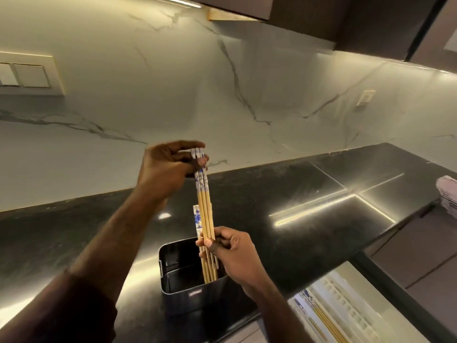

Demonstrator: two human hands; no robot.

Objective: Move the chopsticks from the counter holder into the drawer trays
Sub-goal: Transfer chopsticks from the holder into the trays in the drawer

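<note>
A small bundle of wooden chopsticks (205, 209) with blue-and-white patterned tops stands upright, lifted partly out of the black metal counter holder (188, 290). My left hand (168, 167) pinches the patterned top ends of the bundle. Lower down, my right hand (228, 248) grips the same bundle just above the holder's rim. Another chopstick (197, 220) with a blue pattern still stands in the holder behind the bundle. At the lower right, the open drawer tray (346, 305) holds a few chopsticks (319, 318) lying flat.
The holder stands on a glossy black counter (284, 201) near its front edge. A marble backsplash (222, 95) rises behind, with dark cabinets above. A striped cloth (448, 194) lies at the far right edge.
</note>
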